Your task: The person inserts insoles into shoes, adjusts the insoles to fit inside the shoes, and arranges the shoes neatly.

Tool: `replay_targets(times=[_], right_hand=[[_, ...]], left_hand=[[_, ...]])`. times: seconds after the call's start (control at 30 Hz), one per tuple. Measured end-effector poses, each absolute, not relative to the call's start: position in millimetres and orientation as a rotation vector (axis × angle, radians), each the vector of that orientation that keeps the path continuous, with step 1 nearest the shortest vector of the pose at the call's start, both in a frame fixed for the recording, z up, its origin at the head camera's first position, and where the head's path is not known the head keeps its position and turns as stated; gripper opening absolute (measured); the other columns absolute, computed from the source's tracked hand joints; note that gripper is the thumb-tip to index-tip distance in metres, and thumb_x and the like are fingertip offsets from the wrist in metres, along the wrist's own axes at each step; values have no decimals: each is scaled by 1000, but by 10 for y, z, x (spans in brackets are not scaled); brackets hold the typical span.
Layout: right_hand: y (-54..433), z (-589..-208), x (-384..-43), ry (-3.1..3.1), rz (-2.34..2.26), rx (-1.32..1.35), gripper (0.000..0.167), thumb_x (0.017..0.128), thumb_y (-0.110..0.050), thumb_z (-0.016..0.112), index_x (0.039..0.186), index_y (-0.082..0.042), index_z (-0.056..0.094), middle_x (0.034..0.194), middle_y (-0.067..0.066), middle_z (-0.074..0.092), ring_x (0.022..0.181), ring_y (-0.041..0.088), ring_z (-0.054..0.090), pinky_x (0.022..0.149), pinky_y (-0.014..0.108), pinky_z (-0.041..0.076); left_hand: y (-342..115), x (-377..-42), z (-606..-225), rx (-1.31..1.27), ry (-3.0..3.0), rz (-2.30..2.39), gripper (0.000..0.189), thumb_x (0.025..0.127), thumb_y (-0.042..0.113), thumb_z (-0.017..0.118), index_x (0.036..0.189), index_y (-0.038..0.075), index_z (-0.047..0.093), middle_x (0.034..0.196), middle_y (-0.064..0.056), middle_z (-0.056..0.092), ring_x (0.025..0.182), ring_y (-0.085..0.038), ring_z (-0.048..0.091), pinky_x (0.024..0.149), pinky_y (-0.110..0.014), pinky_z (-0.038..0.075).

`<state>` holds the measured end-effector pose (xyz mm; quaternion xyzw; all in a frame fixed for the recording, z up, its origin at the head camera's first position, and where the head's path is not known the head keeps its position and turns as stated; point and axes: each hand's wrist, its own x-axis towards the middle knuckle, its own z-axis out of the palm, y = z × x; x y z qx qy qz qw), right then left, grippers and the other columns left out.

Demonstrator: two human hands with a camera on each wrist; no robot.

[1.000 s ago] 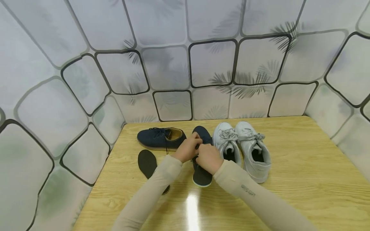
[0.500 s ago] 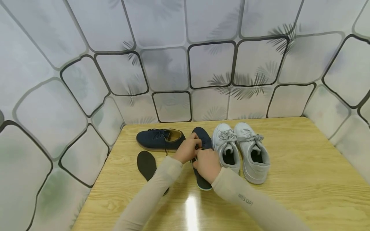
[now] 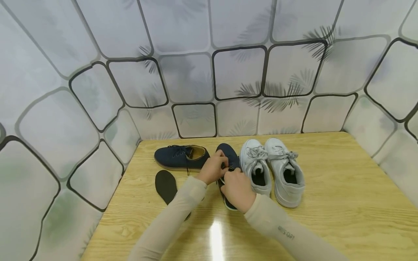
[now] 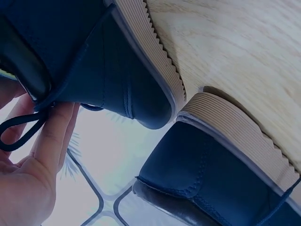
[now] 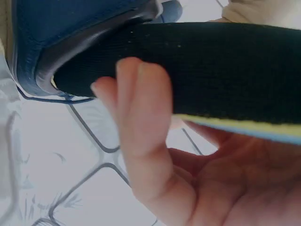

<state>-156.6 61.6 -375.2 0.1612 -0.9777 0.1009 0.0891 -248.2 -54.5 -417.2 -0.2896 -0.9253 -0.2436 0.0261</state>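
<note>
Left hand (image 3: 213,167): pinches a navy shoe (image 3: 230,156) at its opening
Right hand (image 3: 239,190): grips a black insole (image 5: 225,70), tip inside that shoe

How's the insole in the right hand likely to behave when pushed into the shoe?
The insole looks thin-edged, so it will probably flex or buckle. Its dark face looks fabric-like, so it may drag against the navy shoe.

The right sleeve (image 3: 292,231) bears dark lettering (image 3: 286,232), starting "Let's" (the rest is too blurred).
</note>
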Motion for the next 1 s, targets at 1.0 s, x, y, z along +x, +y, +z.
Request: replay_targets(times=[1.0], right_hand=[[621, -3719, -1254, -2814, 344, 444, 28, 74, -19, 76, 60, -2, 59, 60, 15, 51, 49, 28, 53, 44, 37, 46]], left_hand=[[-563, -2516, -4219, -921, -2834, -773, 16, 89, 8, 69, 77, 13, 60, 94, -2, 48, 69, -14, 51, 63, -25, 44]])
